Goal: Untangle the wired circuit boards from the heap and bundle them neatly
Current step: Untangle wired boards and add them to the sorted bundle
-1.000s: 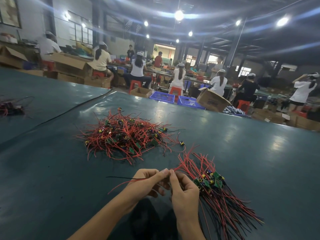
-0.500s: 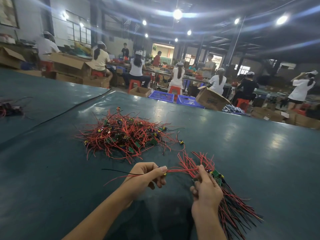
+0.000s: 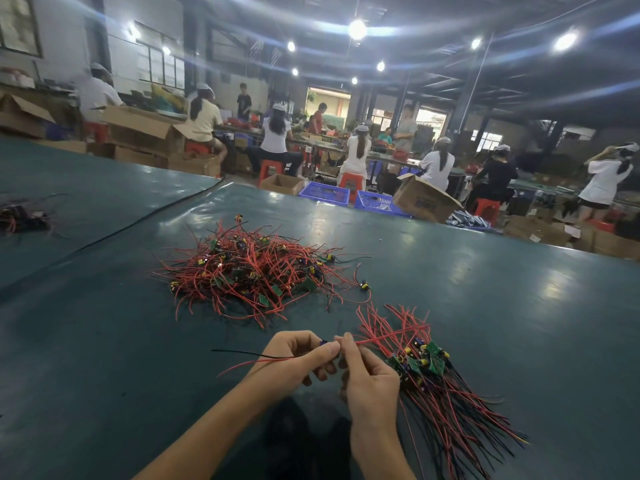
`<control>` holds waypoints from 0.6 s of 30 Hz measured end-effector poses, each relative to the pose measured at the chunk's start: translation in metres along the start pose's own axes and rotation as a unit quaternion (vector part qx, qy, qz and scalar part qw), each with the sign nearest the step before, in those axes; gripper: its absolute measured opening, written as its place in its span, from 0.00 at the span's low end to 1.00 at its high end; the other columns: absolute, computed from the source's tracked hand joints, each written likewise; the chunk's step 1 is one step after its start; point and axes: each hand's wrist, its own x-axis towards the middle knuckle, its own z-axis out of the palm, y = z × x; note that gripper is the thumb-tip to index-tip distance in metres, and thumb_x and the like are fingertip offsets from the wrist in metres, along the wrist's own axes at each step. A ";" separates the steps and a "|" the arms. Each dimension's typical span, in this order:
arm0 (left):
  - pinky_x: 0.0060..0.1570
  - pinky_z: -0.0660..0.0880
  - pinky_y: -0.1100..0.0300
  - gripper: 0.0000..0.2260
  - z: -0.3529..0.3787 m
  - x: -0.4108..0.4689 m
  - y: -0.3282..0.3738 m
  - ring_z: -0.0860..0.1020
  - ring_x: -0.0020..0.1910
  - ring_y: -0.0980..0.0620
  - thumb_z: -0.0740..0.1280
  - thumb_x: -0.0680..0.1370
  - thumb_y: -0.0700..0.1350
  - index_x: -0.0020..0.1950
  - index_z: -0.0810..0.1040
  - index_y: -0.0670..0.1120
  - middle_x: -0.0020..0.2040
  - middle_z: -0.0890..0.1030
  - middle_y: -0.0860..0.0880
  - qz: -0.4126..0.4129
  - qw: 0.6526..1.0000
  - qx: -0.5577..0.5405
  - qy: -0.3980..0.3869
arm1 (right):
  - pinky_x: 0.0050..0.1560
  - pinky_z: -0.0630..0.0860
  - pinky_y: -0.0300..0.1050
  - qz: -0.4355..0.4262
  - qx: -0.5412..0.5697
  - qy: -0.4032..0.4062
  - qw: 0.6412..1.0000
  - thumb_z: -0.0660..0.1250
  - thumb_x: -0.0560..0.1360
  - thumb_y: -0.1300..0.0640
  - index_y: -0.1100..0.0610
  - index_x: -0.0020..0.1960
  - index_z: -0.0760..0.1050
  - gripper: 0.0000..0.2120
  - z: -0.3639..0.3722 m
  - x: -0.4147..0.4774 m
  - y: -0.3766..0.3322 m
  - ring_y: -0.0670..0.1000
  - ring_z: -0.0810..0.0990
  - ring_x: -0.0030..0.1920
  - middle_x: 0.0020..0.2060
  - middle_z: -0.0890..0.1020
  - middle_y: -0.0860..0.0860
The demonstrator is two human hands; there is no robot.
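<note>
A tangled heap (image 3: 256, 271) of small green circuit boards with red and black wires lies on the dark green table (image 3: 485, 306). Nearer and to the right lies a sorted bundle (image 3: 426, 368), its boards side by side and wires fanned out both ways. My left hand (image 3: 298, 358) pinches one wired board; its red and black wires trail left over the table. My right hand (image 3: 367, 375) meets it fingertip to fingertip and pinches the red wires that run right toward the bundle. The board itself is mostly hidden by my fingers.
A smaller clump of wired parts (image 3: 20, 216) sits at the far left of the table. A black cable (image 3: 138, 220) runs along a seam in the table cover. Beyond the far edge are cardboard boxes (image 3: 426, 199), blue crates (image 3: 323, 194) and several seated workers.
My right hand, which had moved over to the sorted bundle, has come back to my left hand and now pinches the wires beside it. The left hand has kept hold of its board.
</note>
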 end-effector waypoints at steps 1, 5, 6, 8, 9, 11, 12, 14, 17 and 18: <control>0.31 0.71 0.65 0.09 0.000 0.000 0.000 0.77 0.31 0.55 0.68 0.77 0.44 0.37 0.77 0.43 0.32 0.82 0.50 0.000 1.000 0.007 -0.007 | 0.32 0.74 0.42 0.010 0.016 0.020 1.000 0.70 0.76 0.55 0.54 0.36 0.86 0.11 -0.002 0.003 -0.002 0.48 0.76 0.29 0.29 0.82 0.51; 0.33 0.71 0.64 0.11 -0.004 0.000 0.003 0.78 0.31 0.55 0.68 0.77 0.44 0.35 0.77 0.45 0.32 0.82 0.48 -0.001 1.000 -0.005 -0.016 | 0.19 0.61 0.34 0.020 0.095 0.129 0.987 0.70 0.76 0.56 0.57 0.38 0.85 0.10 -0.023 0.024 -0.014 0.41 0.62 0.20 0.27 0.77 0.47; 0.33 0.71 0.65 0.11 -0.006 0.000 0.004 0.78 0.31 0.54 0.69 0.76 0.45 0.34 0.77 0.45 0.32 0.82 0.47 0.000 1.000 -0.014 -0.012 | 0.19 0.59 0.34 0.017 0.120 0.140 0.983 0.69 0.77 0.57 0.57 0.40 0.84 0.09 -0.028 0.027 -0.016 0.41 0.61 0.19 0.28 0.76 0.47; 0.33 0.71 0.65 0.12 -0.008 -0.001 0.005 0.77 0.30 0.54 0.71 0.71 0.51 0.33 0.78 0.45 0.32 0.81 0.45 -0.003 0.999 -0.048 0.002 | 0.19 0.57 0.33 0.008 0.148 0.138 0.979 0.69 0.77 0.57 0.57 0.40 0.84 0.09 -0.034 0.029 -0.018 0.41 0.59 0.20 0.27 0.76 0.47; 0.32 0.71 0.65 0.12 -0.009 0.000 0.004 0.77 0.30 0.53 0.72 0.69 0.53 0.32 0.79 0.45 0.33 0.81 0.44 -0.009 0.997 -0.076 0.011 | 0.19 0.57 0.34 0.002 0.150 0.130 0.980 0.69 0.77 0.57 0.57 0.39 0.84 0.10 -0.034 0.027 -0.018 0.42 0.59 0.20 0.27 0.76 0.47; 0.30 0.71 0.65 0.12 -0.011 0.001 0.002 0.76 0.29 0.54 0.73 0.66 0.55 0.32 0.82 0.47 0.34 0.81 0.44 -0.026 0.988 -0.149 0.032 | 0.20 0.57 0.34 -0.012 0.143 0.110 0.984 0.68 0.77 0.56 0.55 0.36 0.85 0.13 -0.032 0.023 -0.016 0.42 0.58 0.21 0.26 0.76 0.47; 0.29 0.71 0.65 0.11 -0.012 0.003 0.001 0.76 0.29 0.54 0.74 0.64 0.54 0.32 0.83 0.47 0.35 0.82 0.44 -0.035 0.980 -0.189 0.048 | 0.20 0.56 0.34 -0.019 0.138 0.099 0.985 0.68 0.77 0.56 0.54 0.35 0.85 0.13 -0.031 0.021 -0.016 0.42 0.58 0.21 0.26 0.76 0.47; 0.28 0.72 0.64 0.13 -0.015 0.006 0.000 0.77 0.30 0.54 0.76 0.61 0.54 0.35 0.84 0.45 0.37 0.82 0.45 -0.051 0.965 -0.242 0.083 | 0.21 0.56 0.34 -0.030 0.130 0.082 0.988 0.68 0.77 0.55 0.55 0.37 0.86 0.12 -0.029 0.018 -0.015 0.42 0.58 0.22 0.27 0.75 0.48; 0.27 0.73 0.64 0.17 -0.016 0.009 -0.003 0.77 0.30 0.55 0.77 0.59 0.53 0.40 0.83 0.43 0.37 0.82 0.46 -0.053 0.955 -0.265 0.121 | 0.21 0.58 0.34 -0.044 0.118 0.061 0.990 0.69 0.74 0.52 0.54 0.38 0.86 0.11 -0.025 0.015 -0.015 0.43 0.59 0.22 0.29 0.76 0.49; 0.27 0.73 0.64 0.18 -0.015 0.009 -0.002 0.77 0.29 0.54 0.76 0.60 0.53 0.41 0.82 0.42 0.37 0.82 0.46 -0.055 0.953 -0.269 0.131 | 0.22 0.58 0.34 -0.051 0.119 0.055 0.990 0.70 0.72 0.50 0.54 0.37 0.85 0.10 -0.025 0.014 -0.016 0.43 0.60 0.22 0.29 0.76 0.50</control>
